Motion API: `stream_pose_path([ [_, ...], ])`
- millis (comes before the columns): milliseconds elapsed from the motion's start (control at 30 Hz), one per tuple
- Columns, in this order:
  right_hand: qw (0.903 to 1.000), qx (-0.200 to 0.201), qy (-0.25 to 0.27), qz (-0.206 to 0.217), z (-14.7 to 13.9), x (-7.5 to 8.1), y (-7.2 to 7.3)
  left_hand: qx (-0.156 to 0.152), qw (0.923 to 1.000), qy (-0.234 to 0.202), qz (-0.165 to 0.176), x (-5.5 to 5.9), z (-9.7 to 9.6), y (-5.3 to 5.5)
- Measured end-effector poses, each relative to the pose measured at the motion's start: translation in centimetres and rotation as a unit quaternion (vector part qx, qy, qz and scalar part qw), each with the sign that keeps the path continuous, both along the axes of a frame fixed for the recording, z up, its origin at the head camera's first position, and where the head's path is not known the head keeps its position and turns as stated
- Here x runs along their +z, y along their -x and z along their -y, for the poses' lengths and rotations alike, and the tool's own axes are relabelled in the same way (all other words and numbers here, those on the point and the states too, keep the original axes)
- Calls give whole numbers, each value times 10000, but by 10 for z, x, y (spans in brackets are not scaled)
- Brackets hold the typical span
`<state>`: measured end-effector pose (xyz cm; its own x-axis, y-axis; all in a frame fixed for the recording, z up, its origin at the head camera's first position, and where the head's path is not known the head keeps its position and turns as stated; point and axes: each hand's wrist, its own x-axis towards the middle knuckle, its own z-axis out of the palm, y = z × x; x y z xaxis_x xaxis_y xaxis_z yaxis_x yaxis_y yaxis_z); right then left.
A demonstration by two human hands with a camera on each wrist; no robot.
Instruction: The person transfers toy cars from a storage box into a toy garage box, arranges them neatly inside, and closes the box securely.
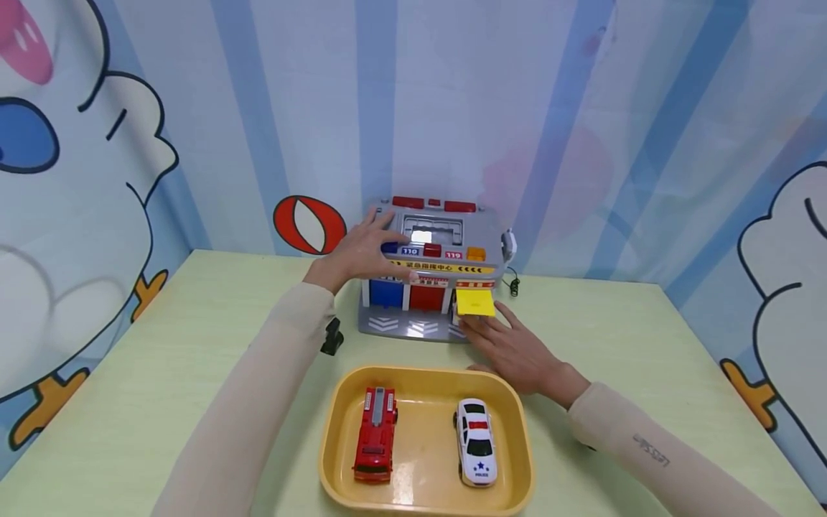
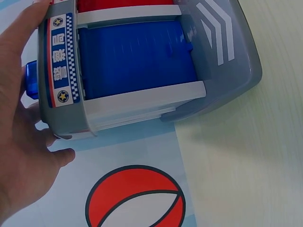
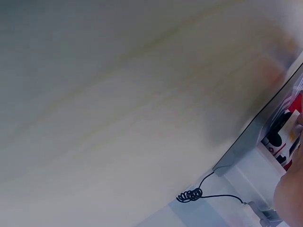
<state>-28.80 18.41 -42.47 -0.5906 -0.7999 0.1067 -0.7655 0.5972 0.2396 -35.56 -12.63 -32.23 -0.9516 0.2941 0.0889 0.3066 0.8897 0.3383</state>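
Note:
A grey toy rescue station [image 1: 481, 233] stands against the back, with a blue door [image 1: 385, 294] and a red door [image 1: 426, 299] down. Its yellow door [image 1: 474, 301] is swung up and outward. My left hand [image 1: 362, 251] rests with spread fingers over the station's left roof corner; the left wrist view shows it along that edge. Under the yellow flap, my right hand [image 1: 523, 355] reaches in from the right, its extended fingers touching a white toy vehicle with red markings [image 3: 288, 130]. The flap and fingers hide most of that vehicle.
In front, a yellow tray [image 1: 423, 499] holds a red toy fire truck [image 1: 375, 438] and a white toy police car [image 1: 477, 445]. A small black object [image 1: 332, 337] lies by the left sleeve. A coiled black cord [image 1: 514, 286] hangs at the station's right side.

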Motion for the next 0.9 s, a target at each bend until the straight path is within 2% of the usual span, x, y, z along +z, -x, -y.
stream_pose_path([
  [433, 9977, -464, 266, 415, 7, 2, 6, 5, 10000, -4, 24, 1, -1, -2],
  [733, 9975, -428, 452, 340, 9, 0, 12, 0, 10000, -25, 43, 1, 0, -2],
  [900, 9980, -437, 394, 223, 10, 0, 18, 5, 10000, -35, 26, 1, 0, -2],
])
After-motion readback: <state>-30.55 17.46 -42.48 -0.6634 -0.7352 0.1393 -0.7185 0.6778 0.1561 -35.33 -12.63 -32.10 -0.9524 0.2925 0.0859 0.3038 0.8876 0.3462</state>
